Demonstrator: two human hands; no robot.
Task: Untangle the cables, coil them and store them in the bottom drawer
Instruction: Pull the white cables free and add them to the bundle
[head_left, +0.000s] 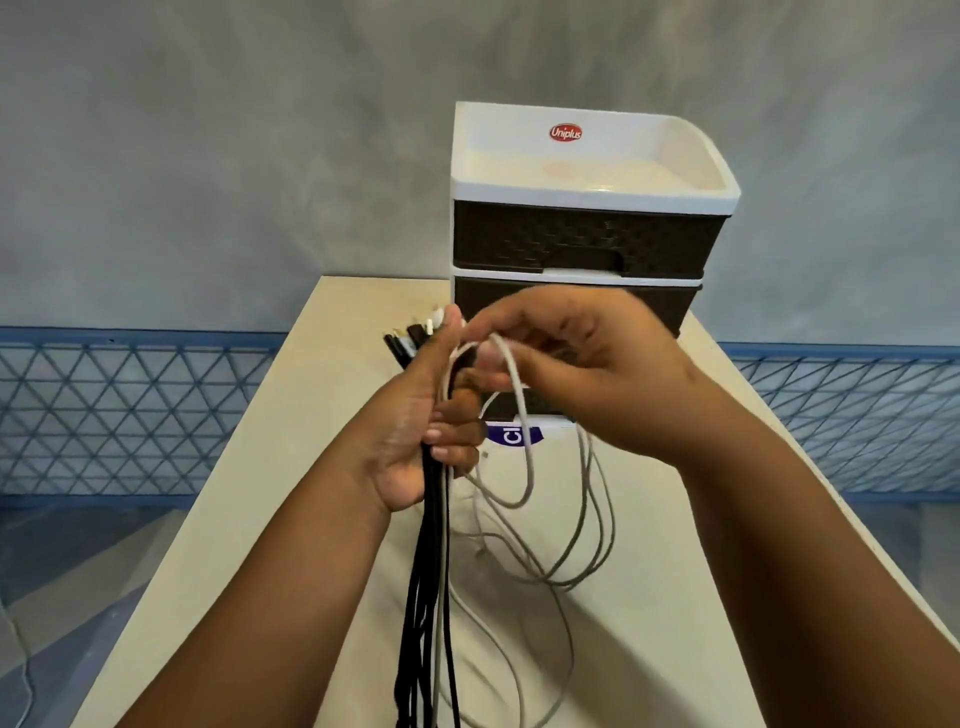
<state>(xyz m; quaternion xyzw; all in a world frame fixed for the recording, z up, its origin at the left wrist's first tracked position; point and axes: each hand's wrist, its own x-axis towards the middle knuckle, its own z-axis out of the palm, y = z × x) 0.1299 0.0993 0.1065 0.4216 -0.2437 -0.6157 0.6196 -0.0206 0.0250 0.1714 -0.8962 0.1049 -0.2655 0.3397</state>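
Observation:
My left hand (426, 415) grips a bunch of cables upright above the table, their plug ends (415, 332) sticking out past my fingers. The black cables (423, 597) hang straight down from that fist. My right hand (587, 374) pinches a loop of a white cable (519, 415) just right of the left hand. More white cable loops (582, 545) sag onto the table. Behind the hands stands a white drawer unit (587, 182) with dark woven drawer fronts; its lower drawers (649, 306) are mostly hidden by my hands.
The beige table (260, 493) is narrow, with edges close on both sides. A white paper with a purple label (514, 434) lies under the cables in front of the unit. A grey wall and a blue lattice railing (130, 405) are behind.

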